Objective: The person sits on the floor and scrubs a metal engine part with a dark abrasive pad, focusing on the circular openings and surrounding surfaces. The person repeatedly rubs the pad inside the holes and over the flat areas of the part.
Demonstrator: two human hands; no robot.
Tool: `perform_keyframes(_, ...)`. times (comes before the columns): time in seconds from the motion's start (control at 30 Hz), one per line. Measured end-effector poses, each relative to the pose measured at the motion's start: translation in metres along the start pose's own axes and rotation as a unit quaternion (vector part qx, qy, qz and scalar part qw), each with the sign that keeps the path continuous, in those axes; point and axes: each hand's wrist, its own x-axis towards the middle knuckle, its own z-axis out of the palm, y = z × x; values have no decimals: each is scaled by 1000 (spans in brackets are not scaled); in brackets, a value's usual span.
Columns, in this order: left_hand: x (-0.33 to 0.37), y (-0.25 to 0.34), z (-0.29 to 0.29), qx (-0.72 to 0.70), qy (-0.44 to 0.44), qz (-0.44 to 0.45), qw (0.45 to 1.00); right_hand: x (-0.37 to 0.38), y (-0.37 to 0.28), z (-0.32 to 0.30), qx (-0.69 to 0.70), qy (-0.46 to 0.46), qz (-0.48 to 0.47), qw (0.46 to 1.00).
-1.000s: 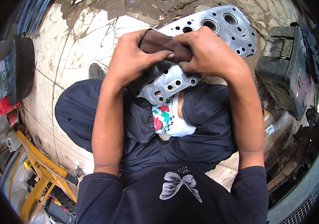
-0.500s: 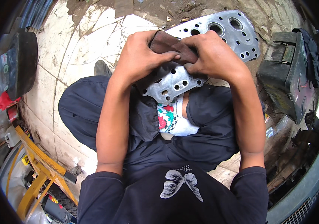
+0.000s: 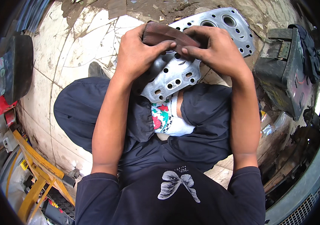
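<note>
A folded brown sheet of sandpaper [image 3: 162, 34] is stretched between my two hands. My left hand [image 3: 135, 52] pinches its left part, thumb on top. My right hand [image 3: 220, 47] grips the right end, with its thumb pressed against the sheet and fingers curled behind. Beneath them lies a long silver metal cylinder head [image 3: 172, 77] with many round holes, slanting from my legs to the upper right. The hands and sheet cover its middle. The sandpaper appears held above the metal face.
A black box-shaped case [image 3: 280, 71] with a dark strap stands at the right. Another dark container [image 3: 19, 67] sits at the left above a red cloth [image 3: 5, 105]. A yellow metal frame [image 3: 40, 157] is at the lower left. Cracked pale tiles [image 3: 77, 41] cover the floor.
My hands have lifted the sandpaper slightly and opened apart a little, showing more of the metal face below. The whole view has shifted slightly.
</note>
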Motion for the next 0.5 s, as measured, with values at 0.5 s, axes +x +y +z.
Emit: perform_keyframes(0.5,-2,4,6,39,-3,-26,999,4,2,18,86,93,136,982)
